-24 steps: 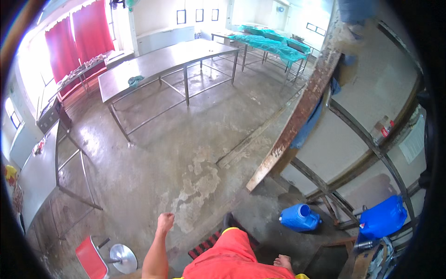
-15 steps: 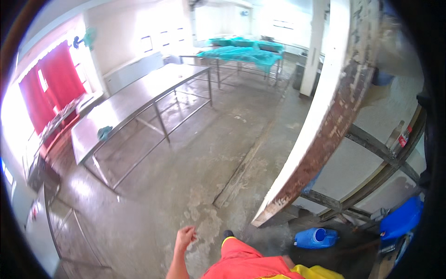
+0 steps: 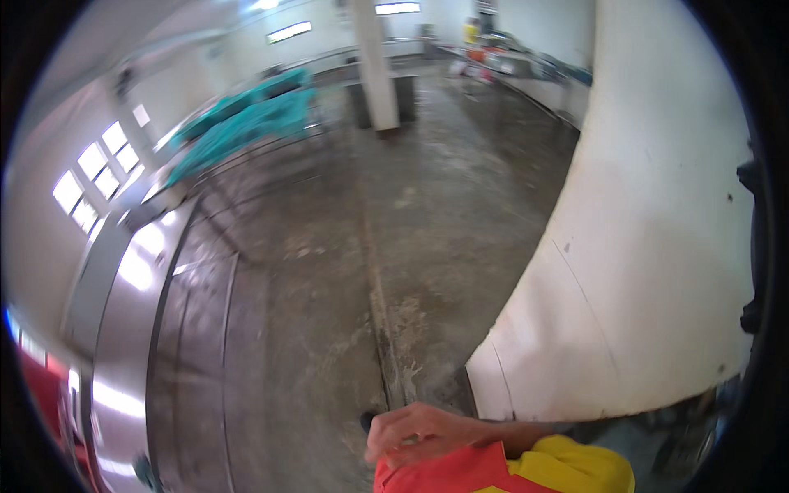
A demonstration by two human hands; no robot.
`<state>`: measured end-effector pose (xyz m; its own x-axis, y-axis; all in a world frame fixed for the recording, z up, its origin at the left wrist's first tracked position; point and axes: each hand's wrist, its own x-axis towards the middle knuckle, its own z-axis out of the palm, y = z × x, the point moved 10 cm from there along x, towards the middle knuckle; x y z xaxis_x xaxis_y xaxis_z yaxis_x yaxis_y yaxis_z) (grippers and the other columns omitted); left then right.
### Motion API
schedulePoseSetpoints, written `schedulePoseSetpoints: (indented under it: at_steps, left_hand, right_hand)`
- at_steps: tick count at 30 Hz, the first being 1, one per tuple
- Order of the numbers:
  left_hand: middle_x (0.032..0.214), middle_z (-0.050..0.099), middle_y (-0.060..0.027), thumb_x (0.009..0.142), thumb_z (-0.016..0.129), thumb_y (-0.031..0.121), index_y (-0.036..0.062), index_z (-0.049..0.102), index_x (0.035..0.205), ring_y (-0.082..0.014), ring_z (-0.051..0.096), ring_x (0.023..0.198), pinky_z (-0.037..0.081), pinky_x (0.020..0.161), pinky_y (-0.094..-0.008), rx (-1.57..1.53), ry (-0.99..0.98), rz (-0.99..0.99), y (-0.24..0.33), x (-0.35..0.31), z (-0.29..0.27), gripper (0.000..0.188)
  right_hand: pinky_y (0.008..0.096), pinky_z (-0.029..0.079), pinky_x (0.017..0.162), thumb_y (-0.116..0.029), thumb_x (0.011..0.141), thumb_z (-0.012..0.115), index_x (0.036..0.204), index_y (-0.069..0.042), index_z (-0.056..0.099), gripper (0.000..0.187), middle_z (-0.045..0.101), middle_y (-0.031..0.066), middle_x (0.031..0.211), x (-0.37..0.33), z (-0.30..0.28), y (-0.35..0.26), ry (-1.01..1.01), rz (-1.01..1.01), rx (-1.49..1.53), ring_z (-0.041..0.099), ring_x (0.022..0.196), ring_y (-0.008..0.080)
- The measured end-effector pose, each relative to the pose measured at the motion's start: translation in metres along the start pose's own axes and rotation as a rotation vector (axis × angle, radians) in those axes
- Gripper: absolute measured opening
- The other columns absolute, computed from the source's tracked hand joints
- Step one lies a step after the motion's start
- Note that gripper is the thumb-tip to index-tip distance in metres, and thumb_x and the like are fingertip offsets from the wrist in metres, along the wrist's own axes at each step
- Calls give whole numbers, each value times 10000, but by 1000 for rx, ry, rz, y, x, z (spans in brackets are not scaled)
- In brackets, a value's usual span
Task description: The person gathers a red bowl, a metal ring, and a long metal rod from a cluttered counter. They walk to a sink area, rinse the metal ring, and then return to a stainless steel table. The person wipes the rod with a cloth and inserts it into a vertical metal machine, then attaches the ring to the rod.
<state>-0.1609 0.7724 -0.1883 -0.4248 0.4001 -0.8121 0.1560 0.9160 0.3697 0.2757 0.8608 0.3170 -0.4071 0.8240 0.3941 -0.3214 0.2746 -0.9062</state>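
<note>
In front of my red and yellow clothing at the lower edge is my right hand [image 3: 423,433], its forearm coming in from the right below a yellow sleeve [image 3: 579,467]. Its fingers are curled inward and slightly blurred; whatever lies inside them, if anything, is hidden. The hand hangs over the concrete floor [image 3: 320,271], apart from the tables and the wall. A dark shoe tip [image 3: 367,421] shows just beside it. No part of my left hand can be seen.
A white wall [image 3: 649,246] stands close on the right. Along the left runs a long metal table [image 3: 123,329]; beyond it, teal netting [image 3: 246,127] covers another table. A white pillar [image 3: 376,70] rises ahead. Far right, a counter [image 3: 534,86] holds several things near a person in yellow [image 3: 471,31].
The view has swung to the right and moved forward along the wall. My left hand has left the picture, and my right hand has come up in front of my body. The blue jug is out of view.
</note>
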Motion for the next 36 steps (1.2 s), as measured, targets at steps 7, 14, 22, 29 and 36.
schedulePoseSetpoints:
  at_steps: [7,14,22,29,36]
  left_hand:
    - [606,553,-80,943,529,123,-7,652,875,-198,563,460,437,406,-325,141,77,435,407,134,-45,192]
    - [601,511,-65,942,508,77,-1,592,819,-182,488,398,375,355,-313,95,90,1093,819,84,65,168]
    - [806,693,-109,883,658,225,30,709,1058,-195,676,736,538,653,-393,599,-80,788,758,108,328,267]
    - [821,718,-75,833,687,251,101,740,998,-206,694,750,539,643,-386,920,-254,309,632,70,460,229]
    - [835,743,-41,783,717,277,172,771,938,-218,713,763,539,633,-379,1394,-178,344,691,89,550,195]
  right_hand:
    - [311,518,599,-310,908,753,984,-4,762,316,679,103,917,95,-47,-147,51,-879,-280,640,728,229]
    - [297,515,591,-284,919,743,911,-13,746,270,678,79,875,118,-143,-150,286,-992,-619,627,696,201]
    - [316,508,634,-192,967,621,934,-85,721,149,709,42,884,103,-319,-199,192,-983,-840,636,722,189]
    - [356,487,571,-191,937,642,808,-44,697,203,702,141,829,104,-478,-239,204,-847,-635,630,666,247]
    - [372,458,501,-182,874,688,771,-16,664,197,680,159,783,98,-654,-247,310,-692,-547,612,602,271]
